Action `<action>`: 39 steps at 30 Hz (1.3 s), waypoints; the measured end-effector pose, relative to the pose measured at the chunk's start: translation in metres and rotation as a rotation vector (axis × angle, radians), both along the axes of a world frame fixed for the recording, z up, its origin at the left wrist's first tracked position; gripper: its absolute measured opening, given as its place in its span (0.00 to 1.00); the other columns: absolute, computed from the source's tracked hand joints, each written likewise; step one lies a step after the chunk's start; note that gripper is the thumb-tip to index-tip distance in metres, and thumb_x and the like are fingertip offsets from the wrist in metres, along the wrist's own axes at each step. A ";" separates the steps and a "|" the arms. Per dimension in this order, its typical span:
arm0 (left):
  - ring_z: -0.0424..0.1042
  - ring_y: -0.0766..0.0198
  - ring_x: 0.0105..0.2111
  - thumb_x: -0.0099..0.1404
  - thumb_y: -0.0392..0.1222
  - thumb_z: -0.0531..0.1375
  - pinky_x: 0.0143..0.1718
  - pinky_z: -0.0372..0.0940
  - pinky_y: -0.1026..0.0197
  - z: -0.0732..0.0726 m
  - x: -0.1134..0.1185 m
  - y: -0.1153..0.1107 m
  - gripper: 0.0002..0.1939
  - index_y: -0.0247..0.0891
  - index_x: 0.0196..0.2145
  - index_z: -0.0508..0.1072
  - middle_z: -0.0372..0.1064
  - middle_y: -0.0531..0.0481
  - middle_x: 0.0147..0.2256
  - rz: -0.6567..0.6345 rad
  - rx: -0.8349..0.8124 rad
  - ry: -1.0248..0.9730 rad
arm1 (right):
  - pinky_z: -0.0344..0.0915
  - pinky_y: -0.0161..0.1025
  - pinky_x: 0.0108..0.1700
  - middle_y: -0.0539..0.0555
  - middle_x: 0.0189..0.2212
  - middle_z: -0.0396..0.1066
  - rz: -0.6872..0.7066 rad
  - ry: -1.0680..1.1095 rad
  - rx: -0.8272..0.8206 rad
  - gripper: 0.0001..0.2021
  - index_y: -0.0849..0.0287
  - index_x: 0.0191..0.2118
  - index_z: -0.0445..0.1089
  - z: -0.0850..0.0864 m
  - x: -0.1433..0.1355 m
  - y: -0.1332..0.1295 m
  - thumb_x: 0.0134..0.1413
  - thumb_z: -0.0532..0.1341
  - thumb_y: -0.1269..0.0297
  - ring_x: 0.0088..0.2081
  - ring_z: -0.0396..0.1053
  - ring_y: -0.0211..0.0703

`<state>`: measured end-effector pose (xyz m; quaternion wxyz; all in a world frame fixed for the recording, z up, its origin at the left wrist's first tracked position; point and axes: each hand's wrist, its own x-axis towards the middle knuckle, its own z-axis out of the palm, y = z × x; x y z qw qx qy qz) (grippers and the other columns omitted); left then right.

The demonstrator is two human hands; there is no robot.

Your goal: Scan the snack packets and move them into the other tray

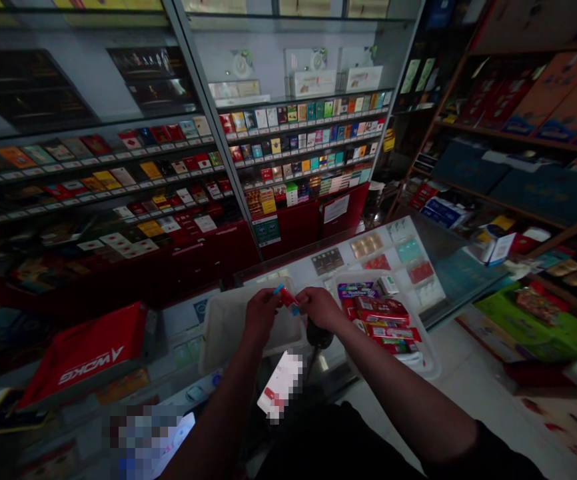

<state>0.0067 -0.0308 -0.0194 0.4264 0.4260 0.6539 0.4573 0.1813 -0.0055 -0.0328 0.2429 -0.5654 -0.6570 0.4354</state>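
Between my two hands is a small red packet with blue ends [287, 298], held over a white plastic tray [213, 333]. My left hand [262, 313] pinches its left blue end, and my right hand [318, 308] pinches the lower right end. I cannot make out what kind of packet it is. Right of my right hand stands a second white tray [431, 360] heaped with packs, among them a purple pack [356, 291] and a red pack [383, 310]. A dark round object [319, 335] sits just below my right hand.
The trays rest on a glass display counter [431, 283]. A red box [93, 353] lies at the left. A lit phone-like screen [282, 385] is near my body. Shelves of small packs [298, 140] line the back, and a rack with cartons [533, 100] stands right.
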 end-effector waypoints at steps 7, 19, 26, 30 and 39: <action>0.73 0.63 0.29 0.57 0.47 0.62 0.28 0.63 0.64 -0.004 0.038 0.031 0.15 0.35 0.38 0.79 0.77 0.47 0.29 -0.059 0.033 0.040 | 0.63 0.32 0.38 0.53 0.36 0.80 -0.069 -0.058 0.119 0.11 0.59 0.37 0.79 0.002 0.046 0.020 0.53 0.60 0.75 0.37 0.74 0.39; 0.74 0.64 0.29 0.55 0.40 0.62 0.31 0.67 0.63 -0.038 0.066 0.065 0.11 0.34 0.35 0.77 0.77 0.47 0.30 -0.156 -0.021 -0.033 | 0.62 0.33 0.41 0.52 0.36 0.80 -0.151 -0.148 0.202 0.11 0.56 0.38 0.79 -0.024 0.080 0.031 0.55 0.60 0.72 0.37 0.74 0.40; 0.74 0.64 0.29 0.57 0.38 0.61 0.31 0.67 0.63 -0.056 0.069 0.068 0.08 0.34 0.35 0.78 0.77 0.47 0.29 -0.171 -0.042 -0.064 | 0.62 0.33 0.41 0.53 0.37 0.80 -0.141 -0.166 0.192 0.11 0.57 0.40 0.79 -0.039 0.085 0.028 0.54 0.60 0.72 0.39 0.74 0.41; 0.72 0.66 0.26 0.57 0.40 0.63 0.29 0.65 0.64 -0.060 0.069 0.064 0.09 0.34 0.35 0.79 0.77 0.48 0.29 -0.188 -0.050 -0.036 | 0.62 0.33 0.41 0.53 0.38 0.80 -0.135 -0.181 0.178 0.12 0.57 0.40 0.79 -0.040 0.086 0.025 0.54 0.60 0.73 0.40 0.75 0.41; 0.73 0.65 0.28 0.56 0.34 0.62 0.31 0.67 0.63 -0.057 0.069 0.064 0.08 0.34 0.35 0.78 0.77 0.48 0.29 -0.187 -0.096 0.001 | 0.62 0.33 0.42 0.52 0.39 0.80 -0.151 -0.220 0.136 0.11 0.56 0.41 0.79 -0.047 0.084 0.028 0.56 0.60 0.72 0.41 0.75 0.41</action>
